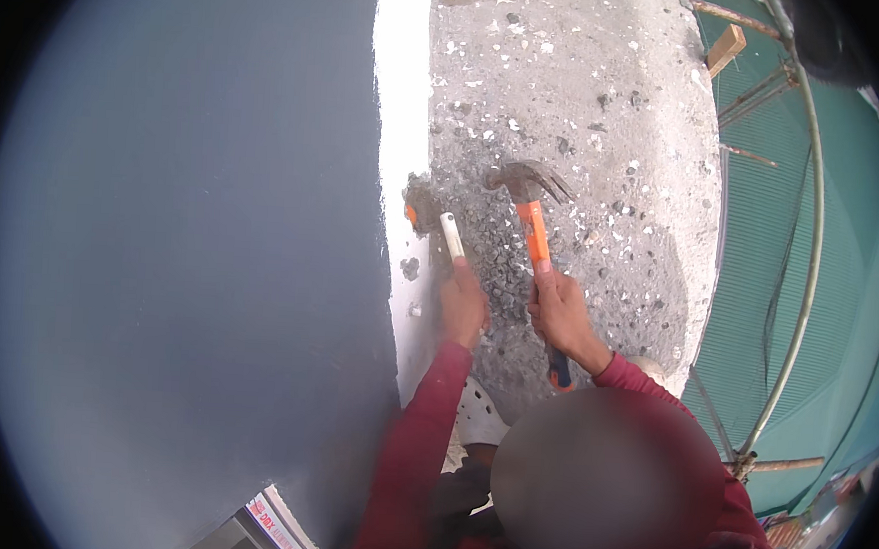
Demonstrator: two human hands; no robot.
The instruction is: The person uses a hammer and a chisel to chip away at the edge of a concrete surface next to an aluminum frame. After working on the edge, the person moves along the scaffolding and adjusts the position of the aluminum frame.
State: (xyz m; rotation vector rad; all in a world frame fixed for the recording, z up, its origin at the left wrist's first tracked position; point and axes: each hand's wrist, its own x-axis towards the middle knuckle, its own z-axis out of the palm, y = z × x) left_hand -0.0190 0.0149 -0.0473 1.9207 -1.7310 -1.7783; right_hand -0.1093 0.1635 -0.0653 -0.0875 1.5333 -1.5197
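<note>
My left hand point(464, 301) grips a pale, rod-like tool point(451, 233) with a whitish top, angled toward the white strip point(402, 84). A chipped hole point(418, 200) in that strip has something orange inside. In my right hand point(562, 311) is a claw hammer point(532, 220) with an orange and dark handle, its metal head raised to the right of the pale tool. Grey chips and rubble point(503, 293) lie on the rough concrete ledge point(569, 73) beneath both tools.
A dark grey wall point(193, 232) fills the left. Right of the ledge are scaffold poles point(805, 244), a timber piece point(725, 49) and green corrugated sheeting point(846, 296). A pale perforated clog point(477, 411) shows below my hands. A blurred round patch covers the bottom centre.
</note>
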